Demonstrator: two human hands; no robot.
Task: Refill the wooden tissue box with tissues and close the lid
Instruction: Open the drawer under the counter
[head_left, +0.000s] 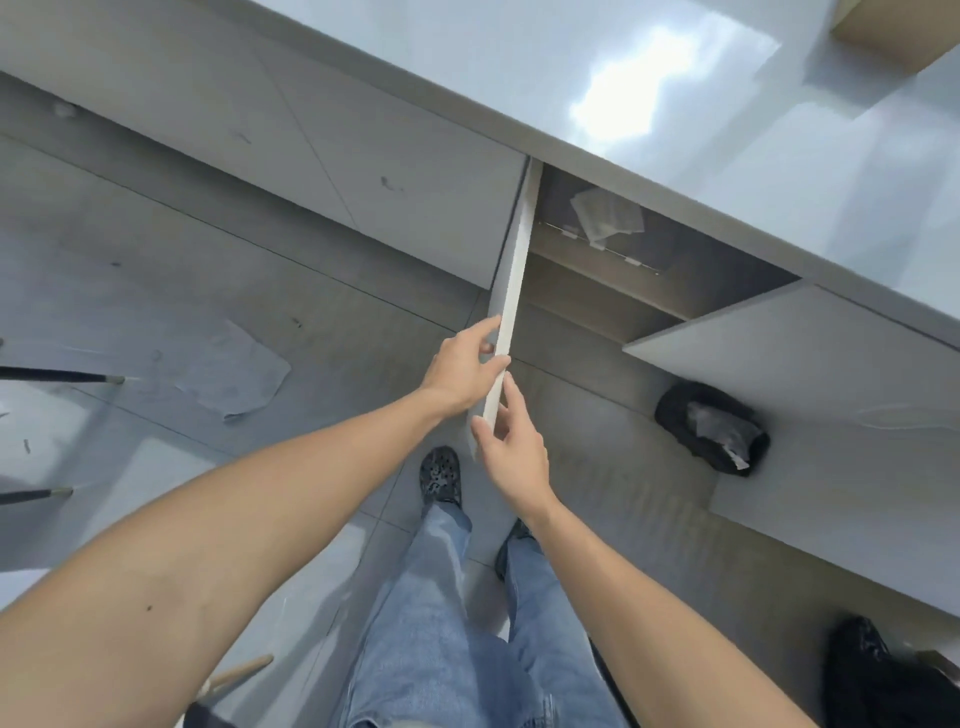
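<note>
The person's left hand (470, 366) is gripping the free edge of a white cabinet door (511, 291), thumb on the near face and fingers curled round behind it. The right hand (511, 449) is pinching the same edge just below, fingers fairly straight along it. Both hands on one edge suggests the person is steadying the door, but I cannot tell whether it is swinging open or shut. The door is standing out edge-on from the cabinet, and a second door (810, 364) is hanging open to the right.

Inside, a pale plastic-wrapped packet (605, 215) is lying on the shelf (587, 270); it may be the tissue refill, which would explain the reaching here. Over the cabinet a glossy white counter (597, 67) is catching window glare, and at its far corner something wooden (883, 31) is showing, perhaps the tissue box, though too little is in view to say.

Below, a grey tiled floor (156, 260) is carrying a crumpled sheet (234, 371) and a dark bag (711, 428).
</note>
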